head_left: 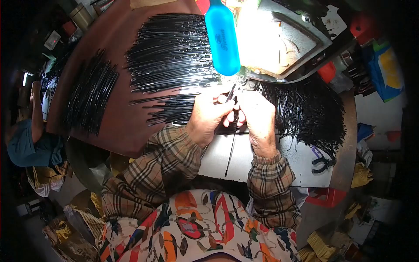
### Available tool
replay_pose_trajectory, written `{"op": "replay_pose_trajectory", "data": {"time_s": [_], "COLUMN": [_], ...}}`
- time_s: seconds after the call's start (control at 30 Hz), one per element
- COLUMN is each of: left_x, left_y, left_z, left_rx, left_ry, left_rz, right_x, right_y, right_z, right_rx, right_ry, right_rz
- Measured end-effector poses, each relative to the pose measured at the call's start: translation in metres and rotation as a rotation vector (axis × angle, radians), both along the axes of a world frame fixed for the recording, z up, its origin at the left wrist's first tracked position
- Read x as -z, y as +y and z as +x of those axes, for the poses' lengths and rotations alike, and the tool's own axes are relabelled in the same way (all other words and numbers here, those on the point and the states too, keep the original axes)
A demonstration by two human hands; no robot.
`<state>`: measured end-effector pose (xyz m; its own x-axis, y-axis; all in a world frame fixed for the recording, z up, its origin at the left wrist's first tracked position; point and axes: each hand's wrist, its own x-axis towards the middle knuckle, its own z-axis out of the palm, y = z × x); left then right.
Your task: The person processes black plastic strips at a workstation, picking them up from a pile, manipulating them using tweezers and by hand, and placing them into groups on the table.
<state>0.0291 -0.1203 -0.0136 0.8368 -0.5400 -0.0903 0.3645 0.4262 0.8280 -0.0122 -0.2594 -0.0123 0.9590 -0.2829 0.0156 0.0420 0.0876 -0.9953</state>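
Note:
Both hands meet at the middle of the bench, just below a machine's small metal parts (244,82). My left hand (209,114) pinches a thin black strip (231,94) between thumb and fingers. Close beside it, my right hand (258,117) has its fingers pressed together on the same strip's area; what it grips is hidden. A long thin black strip (230,155) hangs down below the fingers over the pale board (211,159). Rows of black strips (170,54) lie to the left, and a dense pile of them (305,111) lies to the right.
A blue bottle-shaped object (223,41) and the machine's lit head (279,41) are above the hands. Pliers (322,163) lie on the right. Another bundle of strips (89,94) rests far left on the brown surface (126,131). A person's arm (37,109) shows at far left.

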Motion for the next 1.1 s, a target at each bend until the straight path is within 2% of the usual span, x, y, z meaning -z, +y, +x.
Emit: {"op": "replay_pose_trajectory", "data": {"time_s": [0.67,0.9,1.1], "left_x": [0.0,-0.002,-0.011], "left_y": [-0.001,-0.003,-0.012], "left_z": [-0.002,0.0,0.005], "left_rx": [-0.043,-0.038,-0.102], "left_ry": [0.013,-0.015,-0.073], "left_rz": [0.004,0.058,-0.027], "right_x": [0.001,0.01,0.006], "right_y": [0.003,0.0,-0.005], "right_z": [-0.001,0.005,0.016], "right_rx": [0.046,0.024,0.002], "right_ry": [0.061,-0.051,-0.125], "right_rz": [-0.024,0.027,0.031]}}
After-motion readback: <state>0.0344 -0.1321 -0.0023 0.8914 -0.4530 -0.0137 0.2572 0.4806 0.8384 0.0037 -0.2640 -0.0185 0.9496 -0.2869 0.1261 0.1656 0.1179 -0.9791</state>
